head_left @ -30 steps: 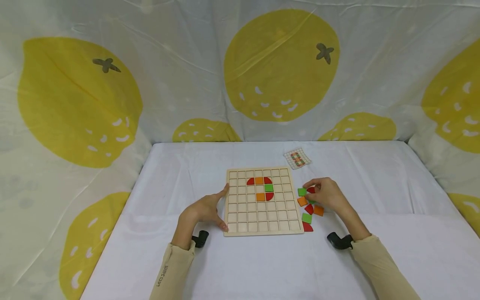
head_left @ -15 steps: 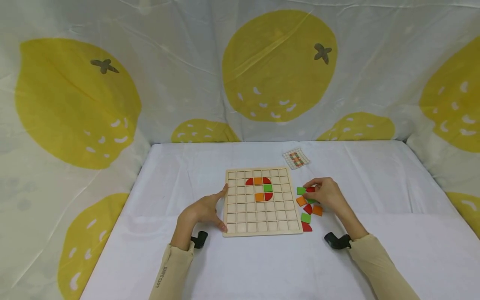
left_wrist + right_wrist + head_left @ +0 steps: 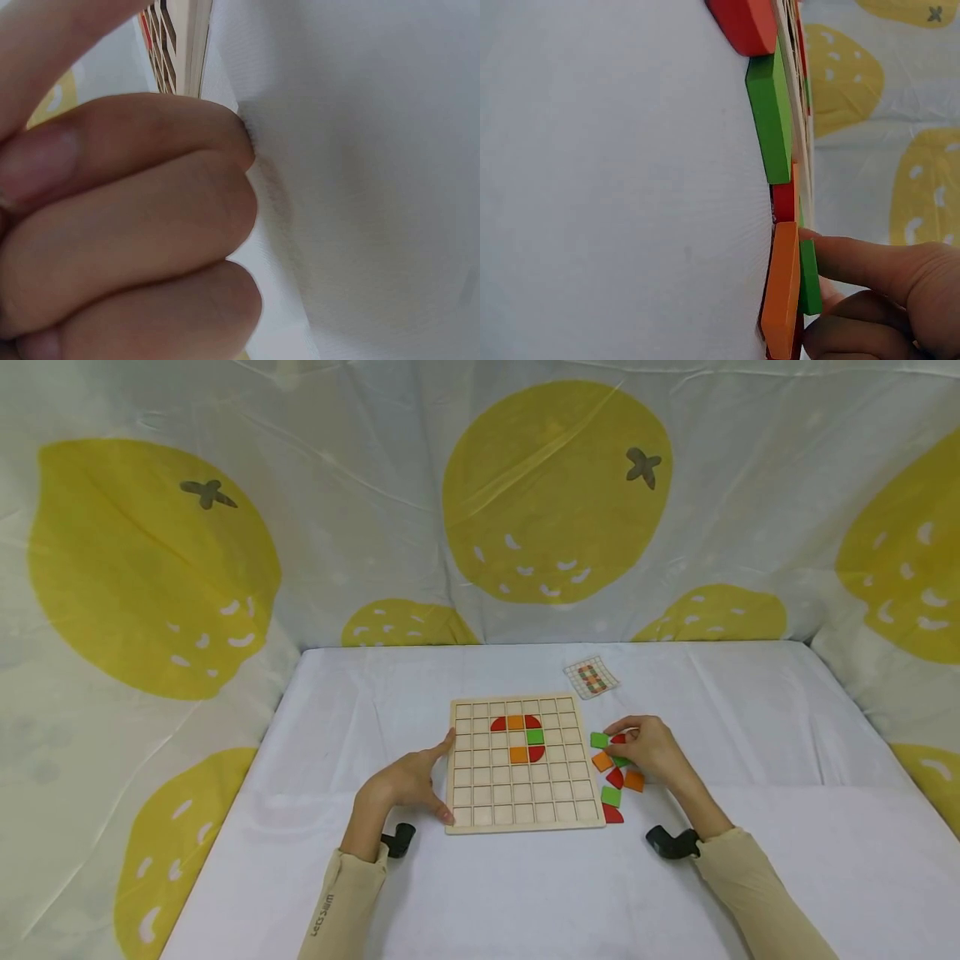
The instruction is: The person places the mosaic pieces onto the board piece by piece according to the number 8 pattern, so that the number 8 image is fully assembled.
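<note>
A square wooden grid board [image 3: 491, 795] lies on the table with several red, orange and green tiles set in its upper middle cells. My left hand [image 3: 401, 781] rests against the board's left edge, index finger and thumb spread along it; its other fingers are folded in the left wrist view. Right of the board, my right hand [image 3: 654, 747] pinches a red tile [image 3: 618, 738] between thumb and index finger, low over a loose pile. A green tile [image 3: 810, 277] and an orange tile [image 3: 781, 289] sit right by its fingers in the right wrist view.
A small pattern card [image 3: 591, 677] lies behind the board's far right corner. Several loose tiles lie along the board's right edge, among them a green square [image 3: 611, 797] and a red quarter-round [image 3: 612, 815]. A lemon-print cloth [image 3: 558, 493] hangs behind the table.
The right hand stays at the pile, and the green tile beside its fingertips has shifted slightly left. The left hand and the board hold still; the head view has drifted a little.
</note>
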Demonstrator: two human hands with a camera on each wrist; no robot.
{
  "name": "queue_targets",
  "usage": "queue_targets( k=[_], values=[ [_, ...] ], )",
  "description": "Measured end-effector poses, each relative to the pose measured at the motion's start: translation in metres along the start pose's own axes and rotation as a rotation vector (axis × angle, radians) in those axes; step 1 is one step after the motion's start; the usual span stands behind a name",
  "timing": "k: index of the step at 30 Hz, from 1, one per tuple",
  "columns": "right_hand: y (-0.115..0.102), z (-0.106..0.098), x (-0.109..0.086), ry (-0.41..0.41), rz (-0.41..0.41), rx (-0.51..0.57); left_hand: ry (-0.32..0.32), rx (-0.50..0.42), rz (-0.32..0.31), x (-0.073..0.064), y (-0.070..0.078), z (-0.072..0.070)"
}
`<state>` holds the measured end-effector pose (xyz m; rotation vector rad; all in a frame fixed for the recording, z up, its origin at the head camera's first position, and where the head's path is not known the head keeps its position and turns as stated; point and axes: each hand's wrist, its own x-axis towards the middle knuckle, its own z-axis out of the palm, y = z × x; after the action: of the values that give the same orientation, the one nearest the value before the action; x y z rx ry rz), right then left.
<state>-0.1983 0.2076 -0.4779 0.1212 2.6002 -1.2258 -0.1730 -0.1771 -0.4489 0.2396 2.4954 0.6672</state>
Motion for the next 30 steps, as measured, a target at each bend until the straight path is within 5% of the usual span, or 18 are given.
queue_targets(
  k=[30],
  values=[
    [0.0053,-0.0014,0.0030,0.041,-0.107,-0.040,0.001,0.007,0.021,-0.0019,-0.0003,-0.0010]
  ],
)
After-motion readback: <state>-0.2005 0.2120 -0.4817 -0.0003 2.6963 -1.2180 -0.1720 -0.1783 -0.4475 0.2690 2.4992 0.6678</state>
